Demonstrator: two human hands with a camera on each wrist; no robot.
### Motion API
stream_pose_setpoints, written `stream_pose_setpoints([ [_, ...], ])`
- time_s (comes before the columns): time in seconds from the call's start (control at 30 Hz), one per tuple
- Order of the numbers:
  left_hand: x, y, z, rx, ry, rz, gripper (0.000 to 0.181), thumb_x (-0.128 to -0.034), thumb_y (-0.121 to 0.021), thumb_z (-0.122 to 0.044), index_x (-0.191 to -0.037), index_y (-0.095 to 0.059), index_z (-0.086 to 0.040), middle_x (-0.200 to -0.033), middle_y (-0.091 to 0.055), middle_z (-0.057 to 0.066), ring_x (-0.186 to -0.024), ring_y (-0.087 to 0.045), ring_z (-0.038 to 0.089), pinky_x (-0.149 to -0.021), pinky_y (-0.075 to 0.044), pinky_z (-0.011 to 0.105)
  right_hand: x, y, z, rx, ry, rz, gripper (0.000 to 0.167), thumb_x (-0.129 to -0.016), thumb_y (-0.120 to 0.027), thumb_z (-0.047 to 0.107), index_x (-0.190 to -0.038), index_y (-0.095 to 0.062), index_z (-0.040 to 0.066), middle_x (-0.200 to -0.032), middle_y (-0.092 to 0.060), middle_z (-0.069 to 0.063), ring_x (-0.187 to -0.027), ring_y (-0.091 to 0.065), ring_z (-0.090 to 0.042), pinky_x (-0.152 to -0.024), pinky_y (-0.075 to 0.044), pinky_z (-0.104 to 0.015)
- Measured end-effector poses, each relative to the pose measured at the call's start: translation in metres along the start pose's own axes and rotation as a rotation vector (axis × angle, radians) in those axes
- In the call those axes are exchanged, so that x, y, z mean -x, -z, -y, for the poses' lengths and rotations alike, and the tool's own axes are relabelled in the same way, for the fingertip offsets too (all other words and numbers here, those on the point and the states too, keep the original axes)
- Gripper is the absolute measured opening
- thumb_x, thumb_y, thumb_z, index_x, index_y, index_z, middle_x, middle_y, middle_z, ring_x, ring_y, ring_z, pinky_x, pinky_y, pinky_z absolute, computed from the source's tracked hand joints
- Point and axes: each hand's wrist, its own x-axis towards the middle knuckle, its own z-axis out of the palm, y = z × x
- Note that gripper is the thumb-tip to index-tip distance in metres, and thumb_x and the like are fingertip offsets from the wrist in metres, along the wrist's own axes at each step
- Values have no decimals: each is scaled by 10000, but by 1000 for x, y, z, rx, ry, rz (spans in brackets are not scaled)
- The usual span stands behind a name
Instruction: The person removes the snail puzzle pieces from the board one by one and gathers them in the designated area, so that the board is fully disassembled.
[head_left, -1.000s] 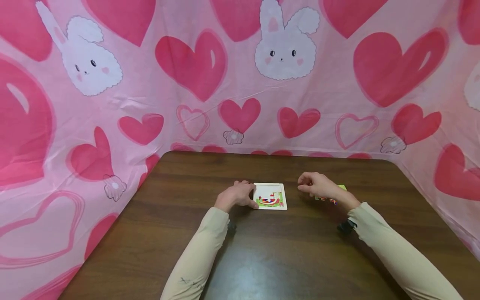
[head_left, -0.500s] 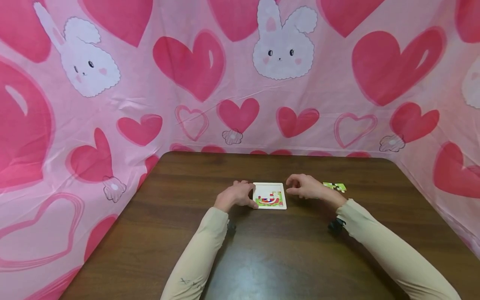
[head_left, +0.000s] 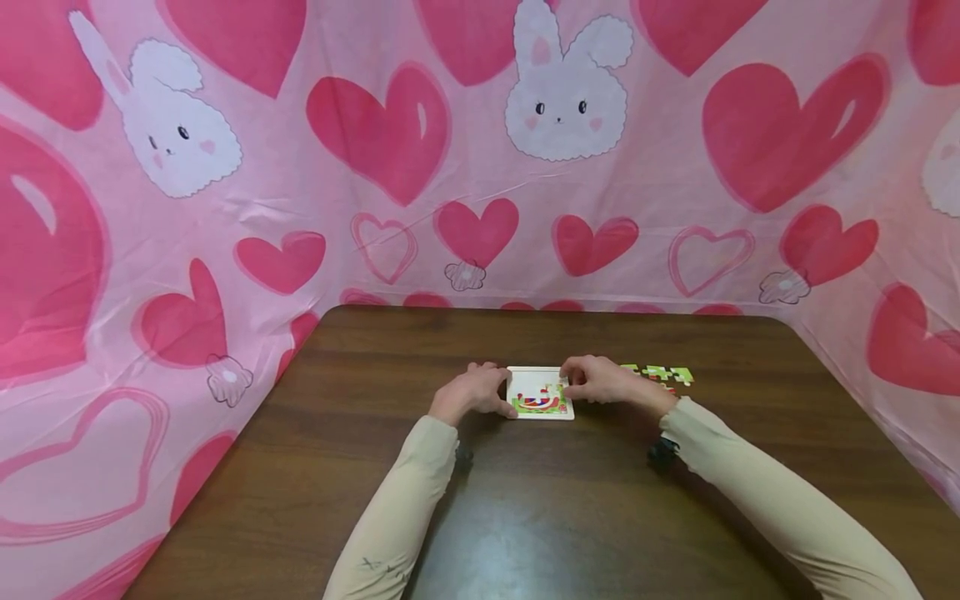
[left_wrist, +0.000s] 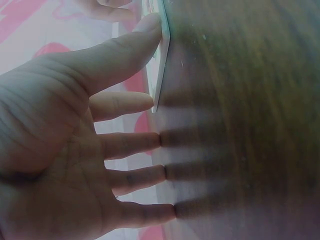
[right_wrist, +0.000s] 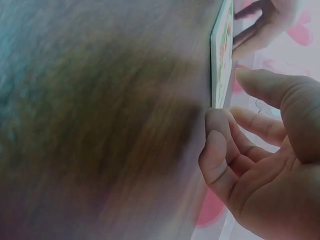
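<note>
A white square puzzle tray [head_left: 528,379] lies on the table, its lower part filled with colourful pieces. At its left side is my left hand [head_left: 468,392]. The left wrist view shows the thumb [left_wrist: 150,32] on the tray rim, the index finger at a corner, and the other fingers straight down to the tabletop. My right hand [head_left: 600,381] is over the tray's right edge. Its thumb [right_wrist: 262,82] and index finger stand apart near the rim, the other fingers bent; whether a puzzle piece is between them I cannot tell.
Several loose green and red puzzle pieces [head_left: 680,375] lie right of the tray, partly behind the right forearm. The brown wooden table [head_left: 547,508] ends at the back against a pink cloth [head_left: 675,183] with hearts and rabbits.
My right hand has moved left from the loose pieces to the tray's right edge, uncovering more of those pieces. The left hand and the tray stay in place.
</note>
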Motion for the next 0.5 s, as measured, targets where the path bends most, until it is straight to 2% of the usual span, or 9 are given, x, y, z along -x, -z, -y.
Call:
stream_pose_setpoints([
  [0.3, 0, -2, 0, 12, 13, -1, 707, -777, -791, -480, -1363, -530, -181, -1370, -512, 57, -1187, -420, 264, -985, -464, 508, -3, -5, 3, 48, 25, 9, 265, -862, -753, 269, -1046, -634, 119, -707, -560, 17, -533, -521, -119, -512, -445, -272],
  [0.5, 0, -1, -1, -1, 2, -9, 643, -787, -787, -472, -1311, -556, -181, -1326, -532, 58, -1157, -432, 263, -968, -470, 510, -4, -6, 4, 60, 25, 12, 257, -857, -755, 264, -1026, -635, 111, -712, -554, 7, -526, -509, -120, -503, -431, -266],
])
